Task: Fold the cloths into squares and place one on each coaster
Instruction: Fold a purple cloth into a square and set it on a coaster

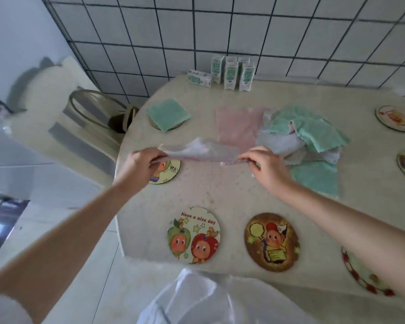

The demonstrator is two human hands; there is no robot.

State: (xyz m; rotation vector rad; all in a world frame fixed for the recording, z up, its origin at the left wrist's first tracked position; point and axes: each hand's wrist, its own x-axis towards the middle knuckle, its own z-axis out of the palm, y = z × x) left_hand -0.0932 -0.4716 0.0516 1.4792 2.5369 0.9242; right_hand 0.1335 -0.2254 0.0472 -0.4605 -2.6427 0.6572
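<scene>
A pale tabletop [220, 195] is seen from above, with the cloth pile [309, 134] taken as landmark: it lies well beyond the near edge, a flat pink cloth [239, 127] touching its left side. Far left of the pile a green folded cloth [167, 114] is already set on a coaster, almost wholly covered. Near and left of the pile a pale cloth [204, 152] is held taut above the tabletop, one end pinched by the left hand [142, 163], the other by the right hand [264, 163]; both are closed on it. The fold would be best made with the edges matched before it is laid down, corners kept level, then creased flat into a square. Bare coasters [194, 235] lie nearer than the pile; one is partly hidden behind the left hand, others are cut off at the right edge. The cloth is blurred, so its fold count cannot be told. Small cartons [229, 72] stand beyond the pile.
</scene>
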